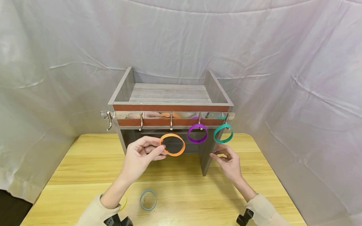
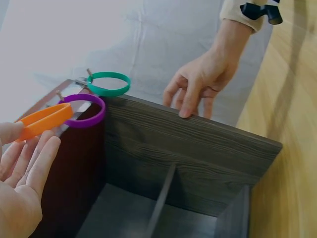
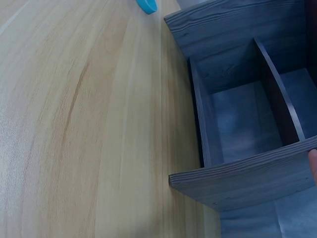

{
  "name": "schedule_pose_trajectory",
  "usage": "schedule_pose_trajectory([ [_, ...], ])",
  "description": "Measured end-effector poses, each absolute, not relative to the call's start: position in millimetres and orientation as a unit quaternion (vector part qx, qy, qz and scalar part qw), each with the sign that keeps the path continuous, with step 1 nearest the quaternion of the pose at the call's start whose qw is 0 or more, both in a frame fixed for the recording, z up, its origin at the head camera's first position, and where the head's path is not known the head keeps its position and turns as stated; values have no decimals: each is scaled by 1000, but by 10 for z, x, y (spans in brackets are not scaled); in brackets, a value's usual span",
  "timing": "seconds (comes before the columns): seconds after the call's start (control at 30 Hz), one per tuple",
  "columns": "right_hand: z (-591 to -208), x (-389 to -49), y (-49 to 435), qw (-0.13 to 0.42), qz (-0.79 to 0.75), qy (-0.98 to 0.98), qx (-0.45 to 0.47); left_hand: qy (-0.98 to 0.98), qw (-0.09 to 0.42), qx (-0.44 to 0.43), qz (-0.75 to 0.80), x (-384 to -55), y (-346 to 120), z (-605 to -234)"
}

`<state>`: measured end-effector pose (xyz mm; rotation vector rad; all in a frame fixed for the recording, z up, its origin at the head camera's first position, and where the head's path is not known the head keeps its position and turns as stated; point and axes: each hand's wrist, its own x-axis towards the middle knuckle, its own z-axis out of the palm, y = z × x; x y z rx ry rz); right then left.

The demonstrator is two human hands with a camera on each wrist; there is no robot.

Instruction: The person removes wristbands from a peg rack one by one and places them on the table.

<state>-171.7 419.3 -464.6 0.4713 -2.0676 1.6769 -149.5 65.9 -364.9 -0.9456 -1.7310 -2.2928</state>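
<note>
An orange silicone wristband is pinched between the thumb and fingers of my left hand, just below the middle hook of a metal hook rail. To its right a purple wristband and a green wristband hang on separate hooks. The rail runs across the front of a grey wooden shelf. My right hand grips the front edge of its right side panel, thumb at the edge and fingers on the outer side; in the right wrist view only a fingertip shows.
On the wooden table lie a blue wristband and a yellow wristband, the latter partly hidden by my left forearm. Two hooks at the left of the rail carry nothing. Grey cloth hangs behind and beside the table.
</note>
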Motion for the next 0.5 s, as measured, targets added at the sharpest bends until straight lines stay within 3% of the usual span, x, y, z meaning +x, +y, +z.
schedule_pose_trajectory([
  [0.5,-4651,-1725,4173,235,616,-731,176,-606,-21,-253,-753,-1433,683,-4007],
])
